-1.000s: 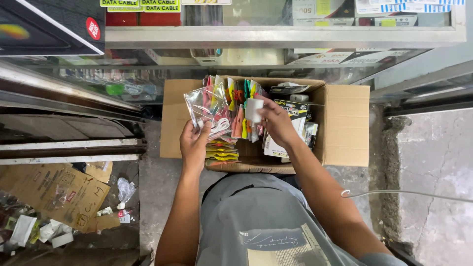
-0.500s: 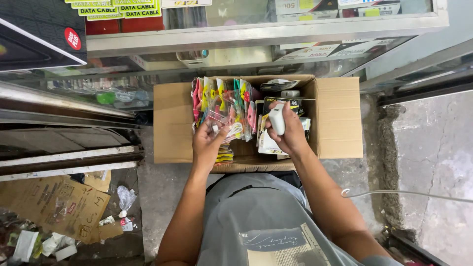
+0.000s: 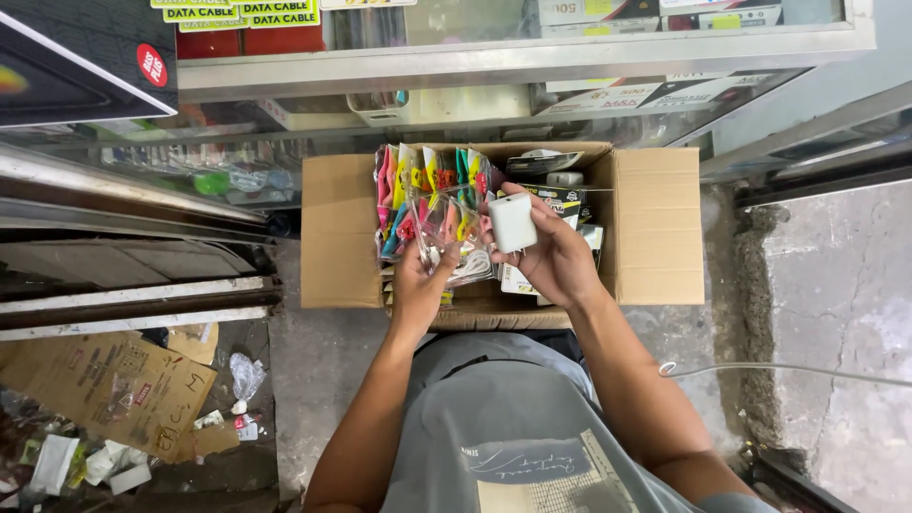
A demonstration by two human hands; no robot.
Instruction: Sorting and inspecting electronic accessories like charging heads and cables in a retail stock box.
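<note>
Cardboard scraps (image 3: 114, 389) and crumpled litter lie on the floor at the far left, below a dark metal ledge (image 3: 133, 304). Moving right, an open brown cardboard box (image 3: 655, 228) sits on the floor in front of a glass display counter (image 3: 513, 62), its flaps folded out to both sides. Inside its left half stands a row of clear plastic packets (image 3: 427, 185) with bright pink, yellow and green contents. The left hand (image 3: 420, 285) reaches into the box and its fingers pinch one such clear packet (image 3: 454, 233), which holds what looks like a coiled white cable; the thumb presses it from the front, the other fingers are behind it. That packet looks light, soft and a little slippery, so it likely wants a pinch at its edge or top seam rather than over the loose coil. Just beside it, the right hand (image 3: 556, 256) holds a small white rounded block (image 3: 513, 221), perhaps a charger, upright above the box's middle, with the fingers curled round its lower part and the thumb on its face. It seems stiff, smooth and light, best gripped across its flat sides. Darker printed cartons (image 3: 556, 195) fill the box behind it. At far right lies bare concrete floor (image 3: 836, 313), crossed by a thin white cable (image 3: 788, 370).
</note>
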